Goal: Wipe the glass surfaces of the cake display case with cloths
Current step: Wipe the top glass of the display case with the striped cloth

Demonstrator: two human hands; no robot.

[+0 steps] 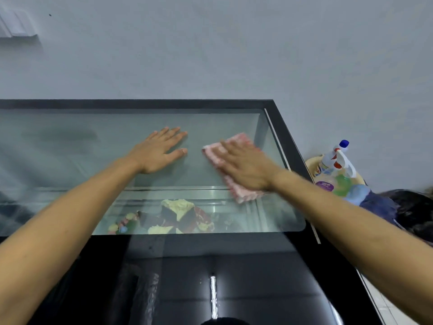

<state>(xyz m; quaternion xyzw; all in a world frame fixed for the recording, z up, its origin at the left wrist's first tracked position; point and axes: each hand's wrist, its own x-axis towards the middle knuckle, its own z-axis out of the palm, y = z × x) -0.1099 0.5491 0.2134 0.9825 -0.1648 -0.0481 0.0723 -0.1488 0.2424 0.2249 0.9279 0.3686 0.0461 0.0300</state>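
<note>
Display case (278,127) — cakes (178,214) inside.

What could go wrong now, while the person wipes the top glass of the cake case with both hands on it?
1. The bare left hand lies flat on the top glass and may leave prints on it.
2. The right hand presses the pink cloth near the case's right edge; a wide stroke might knock the spray bottle standing just beyond it.
3. Leaning with both hands could strain the pane above the cakes.
</note>
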